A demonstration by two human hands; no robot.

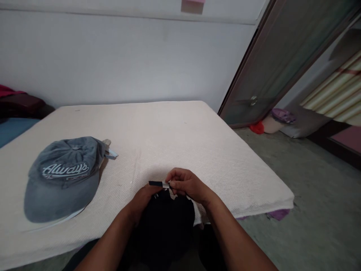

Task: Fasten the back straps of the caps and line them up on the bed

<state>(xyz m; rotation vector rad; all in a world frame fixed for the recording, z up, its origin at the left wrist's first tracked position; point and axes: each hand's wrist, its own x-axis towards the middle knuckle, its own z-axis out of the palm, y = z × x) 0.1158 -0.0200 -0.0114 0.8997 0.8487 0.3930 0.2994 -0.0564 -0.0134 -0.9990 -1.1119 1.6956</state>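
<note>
A black cap (167, 226) is at the near edge of the bed, close to my body. Its dark back strap (155, 183), with a pale section near one end, lies across the gap between my hands. My right hand (187, 184) is closed in a pinch on the pale end of that strap. On the other side, my left hand (142, 199) grips the cap by its rim, fingers partly hidden behind the fabric. To the left, a grey-blue cap (66, 173) with white "Always" lettering rests on the bed, brim toward me, apart from both hands.
The bed (169, 139) has a white textured cover and stands against a pale wall. Dark red and blue items (21, 105) lie at far left. On the right are a concrete floor (318, 199), a glass-panelled cabinet (270, 45), a striped curtain (341, 90) and bundled bags (278, 120).
</note>
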